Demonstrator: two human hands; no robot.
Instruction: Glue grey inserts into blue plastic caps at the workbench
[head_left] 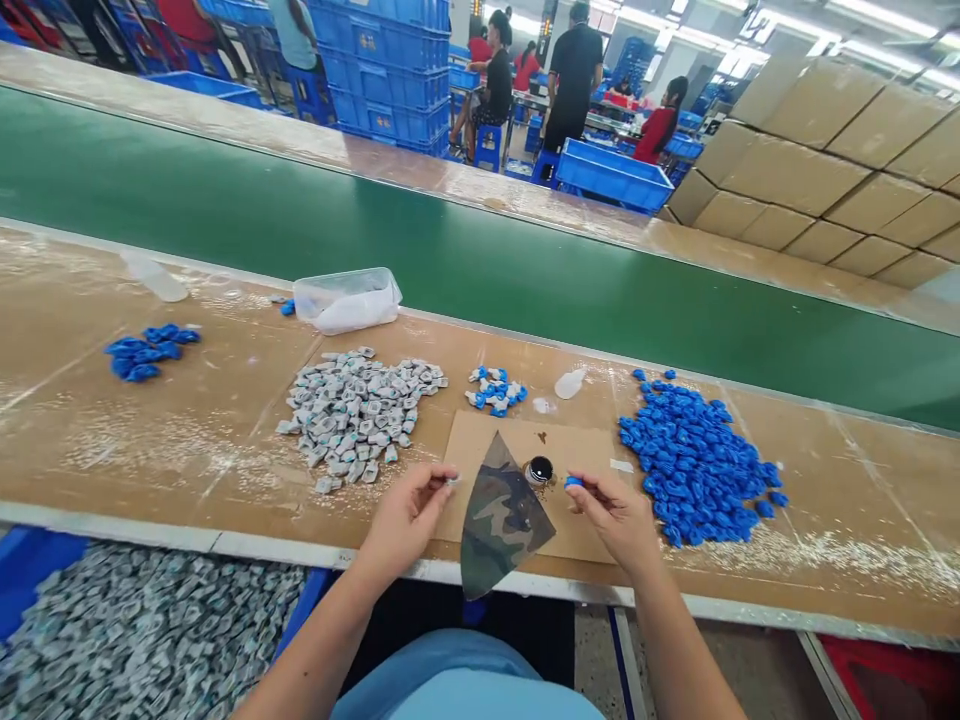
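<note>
- Both hands are up over the front of the bench, elbows toward the body, wrists angled inward; left hand [409, 520] pinches one small grey piece [451, 481] between thumb and fingers; right hand [613, 512] pinches one blue piece [574, 481] the same way; so the two pieces sit well apart, either side of the cloth and jar
- One camo cloth [499, 520] lies between the hands, its lower tip hanging past the front edge; one open jar [539, 471] of dark stuff is just right of it
- One cardboard sheet [585, 440] is under both; brown spots near the jar
- Heaps, too many bits to count: grey heap [360, 410] left, big blue heap [694, 460] right, small blue-and-white cluster [496, 390] behind the sheet; another blue cluster [150, 352] far left
- One clear tub [349, 300] near the belt; one little clear bottle [570, 383] behind the sheet
- Elbow room: cloth and jar take up the middle; a strip of bench [427, 450] separates grey heap from sheet; green belt [450, 260] runs along the far side
</note>
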